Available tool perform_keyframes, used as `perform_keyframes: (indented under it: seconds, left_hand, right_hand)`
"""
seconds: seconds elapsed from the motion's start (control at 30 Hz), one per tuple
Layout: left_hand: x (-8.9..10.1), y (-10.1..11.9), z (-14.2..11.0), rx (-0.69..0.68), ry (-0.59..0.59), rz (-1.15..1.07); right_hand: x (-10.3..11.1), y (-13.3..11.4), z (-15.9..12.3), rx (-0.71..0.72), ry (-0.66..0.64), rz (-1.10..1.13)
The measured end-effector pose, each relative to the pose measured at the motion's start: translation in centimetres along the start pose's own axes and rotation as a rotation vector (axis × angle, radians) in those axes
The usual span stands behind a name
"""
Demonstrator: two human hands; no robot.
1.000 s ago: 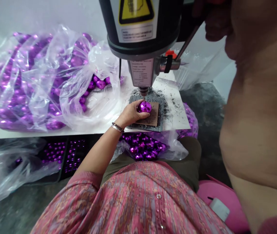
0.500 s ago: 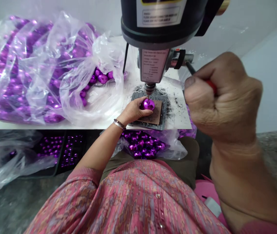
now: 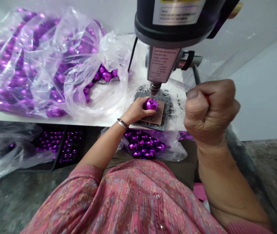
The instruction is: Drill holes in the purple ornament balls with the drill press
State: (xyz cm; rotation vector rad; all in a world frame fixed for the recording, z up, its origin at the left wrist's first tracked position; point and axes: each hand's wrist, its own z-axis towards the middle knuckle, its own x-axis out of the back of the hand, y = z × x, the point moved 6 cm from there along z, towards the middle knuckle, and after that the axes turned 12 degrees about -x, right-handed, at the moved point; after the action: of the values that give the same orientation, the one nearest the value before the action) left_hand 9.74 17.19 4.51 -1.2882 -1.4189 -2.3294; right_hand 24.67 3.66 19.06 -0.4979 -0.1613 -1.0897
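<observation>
My left hand (image 3: pixel 138 110) grips a shiny purple ball (image 3: pixel 151 104) between thumb and fingers. The ball rests on a brown board (image 3: pixel 158 115) on the grey base (image 3: pixel 165 122) of a bench drill press (image 3: pixel 164 63). Just over the ball's top is the drill bit (image 3: pixel 152 96); whether it has entered the ball is too small to tell. On the right, my right hand (image 3: pixel 209 112) is wrapped round the red-gripped feed lever (image 3: pixel 197 74), whose grip is mostly hidden in the fist.
A large clear plastic bag (image 3: pixel 36 65) of purple balls covers the table's left side. Dark shavings (image 3: pixel 174 107) lie around the drill base. Below the table edge, more purple balls (image 3: pixel 145 143) lie in plastic by my lap, and black trays (image 3: pixel 72 146) hold others.
My right hand has come down and inward with the lever. The left hand still holds the ball under the bit. The whole view has shifted slightly.
</observation>
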Motion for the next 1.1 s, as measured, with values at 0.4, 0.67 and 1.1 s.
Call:
perform_keyframes:
  seconds: [0.4,0.67,1.1]
  left_hand:
    - [-0.3,0.0,-0.2,0.038,0.021,-0.026]
    - [-0.3,0.8,-0.4,0.078,0.003,-0.132]
    - [1.3,2.8,-7.2,-0.101,-0.100,-0.245]
  right_hand:
    - [-3.5,3.3,-5.1,0.000,0.127,0.119]
    - [-0.5,3.0,3.8,-0.259,0.023,0.083]
    - [-2.7,6.4,11.7,-0.797,-0.334,0.270]
